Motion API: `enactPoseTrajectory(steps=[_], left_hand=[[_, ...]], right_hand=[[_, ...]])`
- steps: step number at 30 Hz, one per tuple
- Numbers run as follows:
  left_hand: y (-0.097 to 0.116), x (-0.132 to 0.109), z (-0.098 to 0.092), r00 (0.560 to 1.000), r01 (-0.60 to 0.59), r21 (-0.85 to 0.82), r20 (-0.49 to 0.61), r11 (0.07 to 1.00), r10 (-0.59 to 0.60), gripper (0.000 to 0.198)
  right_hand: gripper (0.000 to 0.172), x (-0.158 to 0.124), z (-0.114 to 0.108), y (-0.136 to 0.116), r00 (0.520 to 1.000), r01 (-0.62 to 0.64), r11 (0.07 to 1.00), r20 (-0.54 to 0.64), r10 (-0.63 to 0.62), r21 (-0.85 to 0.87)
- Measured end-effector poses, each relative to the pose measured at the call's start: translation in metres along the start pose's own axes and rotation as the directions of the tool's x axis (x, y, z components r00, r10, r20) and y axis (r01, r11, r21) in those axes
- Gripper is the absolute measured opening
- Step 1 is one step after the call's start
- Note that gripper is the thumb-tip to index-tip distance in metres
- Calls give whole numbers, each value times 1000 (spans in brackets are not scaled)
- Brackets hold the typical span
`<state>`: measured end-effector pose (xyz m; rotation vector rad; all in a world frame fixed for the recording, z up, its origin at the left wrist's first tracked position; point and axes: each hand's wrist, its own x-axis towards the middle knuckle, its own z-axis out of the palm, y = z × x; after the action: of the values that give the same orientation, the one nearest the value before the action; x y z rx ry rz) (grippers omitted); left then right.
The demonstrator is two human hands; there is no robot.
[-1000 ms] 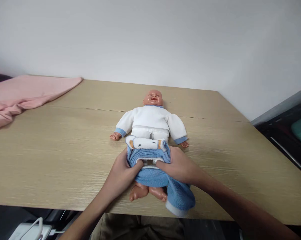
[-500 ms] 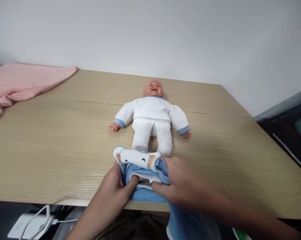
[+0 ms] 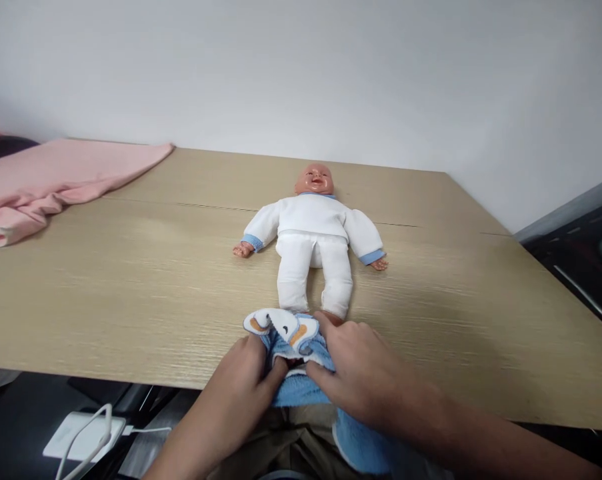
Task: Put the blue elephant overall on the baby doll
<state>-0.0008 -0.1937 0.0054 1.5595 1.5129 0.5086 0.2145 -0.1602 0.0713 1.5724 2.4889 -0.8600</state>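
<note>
A blue terry cloth garment (image 3: 301, 393) with white trim is bunched at the table's front edge, and part of it hangs below. On its upper side shows a white animal-face patch (image 3: 278, 323) with orange ears. My left hand (image 3: 245, 373) grips the left side of the gathered cloth, thumb inside the opening. The right side is held by my right hand (image 3: 353, 363), its thumb also at the opening. Just beyond lies a baby doll (image 3: 313, 217) on its back in a white top and white trousers with blue cuffs, feet toward me and partly hidden by the cloth.
A pink cloth (image 3: 75, 173) lies crumpled on the left of the wooden table (image 3: 155, 300). Below the front edge at left is a white device (image 3: 83, 437) with a cable. A dark object (image 3: 581, 260) stands beyond the right edge, and a wall rises behind.
My hands have drawn closer together, bunching the garment's opening narrower, and its animal-face patch now folds in the middle. The view has shifted slightly left. The doll lies as before.
</note>
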Motion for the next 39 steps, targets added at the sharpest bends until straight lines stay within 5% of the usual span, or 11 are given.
enactPoseTrajectory(steps=[8,12,19,22,26,31,34,39], left_hand=[[-12,14,10,964,-179,123,-176,976,199,25],[-25,19,17,948,-219,0,-238,976,213,31],[-21,26,14,952,-264,-378,-250,887,176,35],[-19,29,3,955,-270,-325,-209,907,209,35],[-18,40,-25,946,-311,-209,-161,927,281,31],[-7,59,-64,924,-332,-266,103,905,370,20],[-2,70,-72,930,-300,-276,131,913,344,20],[2,83,-72,949,-241,-265,137,933,284,27]], right_hand=[[55,6,3,-1,997,-60,998,-57,58,-36],[73,9,12,18,992,24,992,-124,-9,122],[57,20,14,36,957,189,897,-282,-76,399],[37,25,7,39,928,269,885,-350,-132,379],[38,36,-5,48,880,391,867,-402,-254,308],[26,59,-21,70,820,552,792,-347,-456,263],[13,76,-26,86,792,608,731,-303,-530,311],[25,94,-27,99,822,570,711,-269,-503,412]])
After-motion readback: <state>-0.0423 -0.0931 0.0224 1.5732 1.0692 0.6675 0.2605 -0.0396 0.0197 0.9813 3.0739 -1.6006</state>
